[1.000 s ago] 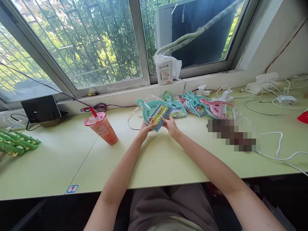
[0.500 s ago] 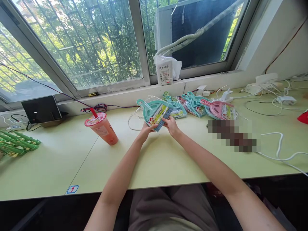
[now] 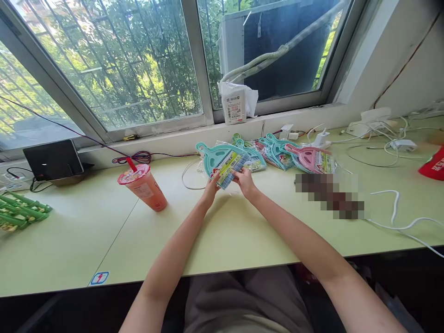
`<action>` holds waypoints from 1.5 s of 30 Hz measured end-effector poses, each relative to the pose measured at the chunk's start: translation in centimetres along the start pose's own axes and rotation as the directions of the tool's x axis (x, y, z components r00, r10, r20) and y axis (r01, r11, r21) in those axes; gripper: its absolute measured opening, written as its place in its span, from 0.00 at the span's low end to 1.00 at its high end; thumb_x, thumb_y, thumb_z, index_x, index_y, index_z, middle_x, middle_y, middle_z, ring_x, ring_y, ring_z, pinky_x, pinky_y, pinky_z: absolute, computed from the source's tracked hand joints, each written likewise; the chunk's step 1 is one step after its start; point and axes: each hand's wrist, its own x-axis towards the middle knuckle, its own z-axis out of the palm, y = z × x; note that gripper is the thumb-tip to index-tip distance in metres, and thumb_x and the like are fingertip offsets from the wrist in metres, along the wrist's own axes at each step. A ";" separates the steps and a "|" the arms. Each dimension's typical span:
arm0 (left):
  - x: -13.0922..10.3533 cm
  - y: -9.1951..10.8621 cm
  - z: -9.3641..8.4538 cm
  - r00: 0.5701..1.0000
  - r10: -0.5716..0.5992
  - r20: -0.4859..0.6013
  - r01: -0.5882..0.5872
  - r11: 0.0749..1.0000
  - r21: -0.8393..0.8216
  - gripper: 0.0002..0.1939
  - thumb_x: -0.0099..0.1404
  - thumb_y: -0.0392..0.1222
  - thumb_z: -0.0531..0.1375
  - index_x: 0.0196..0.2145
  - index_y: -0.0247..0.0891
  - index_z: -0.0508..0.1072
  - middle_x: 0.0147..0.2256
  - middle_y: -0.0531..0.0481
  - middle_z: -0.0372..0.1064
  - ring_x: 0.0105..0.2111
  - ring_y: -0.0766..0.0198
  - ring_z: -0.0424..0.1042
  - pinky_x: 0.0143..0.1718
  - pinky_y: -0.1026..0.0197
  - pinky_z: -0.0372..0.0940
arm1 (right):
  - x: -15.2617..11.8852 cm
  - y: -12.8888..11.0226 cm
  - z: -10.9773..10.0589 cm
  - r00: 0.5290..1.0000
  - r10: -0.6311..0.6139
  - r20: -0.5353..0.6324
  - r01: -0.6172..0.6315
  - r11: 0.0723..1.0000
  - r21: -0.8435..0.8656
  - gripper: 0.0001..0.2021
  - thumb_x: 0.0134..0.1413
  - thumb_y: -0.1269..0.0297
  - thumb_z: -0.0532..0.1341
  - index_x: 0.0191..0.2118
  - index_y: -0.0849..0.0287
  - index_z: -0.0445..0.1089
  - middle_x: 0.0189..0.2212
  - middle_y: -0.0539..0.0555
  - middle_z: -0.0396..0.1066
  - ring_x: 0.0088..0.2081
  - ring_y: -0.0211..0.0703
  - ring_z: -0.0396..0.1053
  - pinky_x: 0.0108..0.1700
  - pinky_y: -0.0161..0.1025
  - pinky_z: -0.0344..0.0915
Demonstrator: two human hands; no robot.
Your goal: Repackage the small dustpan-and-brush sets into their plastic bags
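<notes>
A teal mini dustpan and brush set (image 3: 215,157) with a yellow and blue label and blue bristles is tilted above the desk between my hands. My left hand (image 3: 210,190) is closed on its lower left edge. On the right side, my right hand (image 3: 246,183) pinches the bristle end. Just behind it lies another teal set (image 3: 255,162) in clear wrapping, partly covered. More packed sets rest to the right, one teal (image 3: 276,143) and one pink (image 3: 307,156).
An orange drink cup (image 3: 147,189) with a red straw stands to the left. Farther left are a black tablet (image 3: 50,161) and green sticks (image 3: 22,210). White cables (image 3: 395,212) and a blurred dark object (image 3: 329,196) lie right. A white box (image 3: 235,108) stands on the windowsill.
The view has shifted slightly, so most things sit a little farther left. My left fingers have moved up over the set's lower left edge; both hands still hold it.
</notes>
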 end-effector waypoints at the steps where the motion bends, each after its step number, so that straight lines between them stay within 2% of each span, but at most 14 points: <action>1: 0.3 0.0 -0.2 0.999 0.016 -0.043 -0.016 1.000 -0.002 0.28 0.55 0.56 0.66 0.50 0.41 0.72 0.51 0.44 0.72 0.52 0.51 0.70 0.49 0.53 0.67 | 0.1 0.1 0.1 1.000 0.011 0.009 -0.011 1.000 -0.006 0.09 0.47 0.73 0.66 0.36 0.60 0.68 0.32 0.51 0.76 0.36 0.41 0.75 0.45 0.43 0.74; 7: 1.4 0.1 -2.1 0.974 -0.059 -0.218 0.064 0.998 0.018 0.23 0.46 0.46 0.69 0.40 0.35 0.74 0.36 0.45 0.76 0.38 0.53 0.76 0.38 0.54 0.71 | 0.3 0.4 0.2 0.988 0.147 0.049 -0.141 0.984 -0.108 0.04 0.56 0.66 0.63 0.34 0.60 0.68 0.29 0.53 0.75 0.33 0.43 0.76 0.42 0.44 0.75; 10: 1.8 0.9 -3.8 0.965 -0.051 -0.258 0.046 0.999 -0.025 0.20 0.46 0.43 0.68 0.38 0.35 0.73 0.33 0.47 0.76 0.37 0.55 0.76 0.38 0.55 0.72 | 0.0 -0.2 -0.7 0.994 -0.083 0.067 0.103 0.911 -0.400 0.13 0.62 0.56 0.56 0.33 0.60 0.70 0.28 0.56 0.74 0.36 0.49 0.76 0.42 0.49 0.74; 12: 1.9 1.8 -5.1 0.964 -0.022 -0.265 0.006 0.998 -0.060 0.18 0.47 0.41 0.66 0.38 0.36 0.73 0.33 0.47 0.76 0.38 0.55 0.76 0.40 0.55 0.72 | -0.2 -1.0 -1.7 0.908 -0.345 0.237 0.415 0.666 -0.620 0.12 0.63 0.59 0.53 0.40 0.58 0.72 0.37 0.59 0.75 0.46 0.52 0.74 0.51 0.53 0.70; 14: 1.9 2.6 -6.3 0.967 -0.012 -0.254 -0.012 0.996 -0.093 0.18 0.49 0.40 0.65 0.39 0.36 0.73 0.35 0.46 0.76 0.39 0.54 0.76 0.42 0.54 0.73 | -0.4 -1.9 -2.6 0.754 -0.463 0.467 0.630 0.305 -0.714 0.14 0.63 0.68 0.51 0.48 0.53 0.71 0.53 0.57 0.69 0.59 0.51 0.64 0.62 0.55 0.56; 16: 1.7 3.2 -7.2 0.974 -0.021 -0.224 -0.004 0.994 -0.111 0.19 0.51 0.39 0.64 0.42 0.35 0.72 0.37 0.44 0.76 0.40 0.53 0.76 0.44 0.51 0.73 | -0.3 -2.6 -3.4 0.649 -0.463 0.604 0.689 0.022 -0.724 0.20 0.62 0.75 0.49 0.53 0.49 0.68 0.62 0.53 0.60 0.66 0.48 0.51 0.67 0.57 0.43; 18: 1.4 3.3 -7.6 0.980 -0.052 -0.193 0.031 0.993 -0.110 0.20 0.52 0.39 0.63 0.44 0.36 0.71 0.38 0.44 0.76 0.41 0.52 0.76 0.46 0.48 0.72 | 0.1 -2.9 -3.7 0.609 -0.452 0.652 0.687 -0.110 -0.718 0.21 0.62 0.73 0.52 0.56 0.48 0.65 0.64 0.51 0.56 0.67 0.49 0.47 0.67 0.57 0.41; 21: 1.2 2.9 -7.8 0.980 -0.143 -0.137 0.131 0.987 -0.094 0.20 0.53 0.38 0.63 0.45 0.36 0.71 0.37 0.45 0.76 0.39 0.54 0.77 0.46 0.50 0.73 | 0.7 -2.8 -3.6 0.572 -0.475 0.669 0.727 -0.083 -0.681 0.22 0.60 0.63 0.59 0.60 0.50 0.62 0.62 0.55 0.60 0.64 0.52 0.53 0.63 0.53 0.52; 24: 1.2 2.5 -7.7 0.966 -0.243 -0.089 0.234 0.968 -0.094 0.18 0.54 0.36 0.64 0.44 0.34 0.71 0.35 0.45 0.76 0.35 0.58 0.77 0.41 0.57 0.74 | 1.3 -2.5 -3.3 0.554 -0.510 0.658 0.770 0.012 -0.638 0.13 0.59 0.59 0.61 0.50 0.51 0.71 0.52 0.54 0.71 0.55 0.52 0.65 0.56 0.49 0.60; 26: 1.1 2.5 -7.7 0.960 -0.270 -0.078 0.263 0.960 -0.093 0.17 0.55 0.36 0.64 0.44 0.33 0.71 0.35 0.46 0.76 0.32 0.61 0.77 0.38 0.61 0.74 | 1.4 -2.3 -3.2 0.568 -0.509 0.646 0.772 0.057 -0.633 0.06 0.59 0.60 0.61 0.37 0.52 0.75 0.42 0.53 0.75 0.48 0.50 0.69 0.53 0.48 0.61; 28: 0.9 2.6 -7.7 0.956 -0.289 -0.050 0.286 0.957 -0.053 0.17 0.56 0.36 0.64 0.44 0.33 0.71 0.34 0.47 0.76 0.30 0.63 0.76 0.35 0.63 0.74 | 1.6 -2.1 -3.2 0.594 -0.507 0.624 0.760 0.100 -0.643 0.08 0.59 0.61 0.62 0.30 0.54 0.74 0.37 0.52 0.76 0.44 0.49 0.70 0.50 0.47 0.61; 33: 0.5 2.7 -7.9 0.917 -0.388 0.098 0.376 0.919 0.115 0.18 0.56 0.36 0.67 0.43 0.31 0.70 0.32 0.46 0.75 0.27 0.63 0.75 0.32 0.60 0.75 | 1.8 -1.6 -3.2 0.652 -0.510 0.561 0.726 0.206 -0.656 0.05 0.57 0.64 0.63 0.31 0.56 0.73 0.33 0.52 0.76 0.40 0.48 0.72 0.47 0.44 0.61; 41: 0.5 2.3 -7.7 0.909 -0.405 0.102 0.366 0.890 0.272 0.19 0.53 0.39 0.70 0.41 0.33 0.71 0.33 0.45 0.76 0.28 0.63 0.76 0.27 0.65 0.72 | 1.7 -1.0 -4.0 0.724 -0.409 0.556 0.635 0.080 -0.768 0.06 0.58 0.67 0.60 0.31 0.57 0.73 0.31 0.54 0.76 0.36 0.48 0.71 0.47 0.44 0.58; 45: 0.4 2.4 -7.0 0.920 -0.370 0.127 0.328 0.907 0.264 0.19 0.53 0.39 0.70 0.41 0.32 0.71 0.35 0.44 0.76 0.29 0.63 0.76 0.28 0.66 0.71 | 1.0 -1.2 -3.6 0.681 -0.530 0.506 0.601 0.008 -0.799 0.07 0.59 0.64 0.60 0.32 0.56 0.75 0.40 0.57 0.75 0.45 0.51 0.69 0.52 0.49 0.58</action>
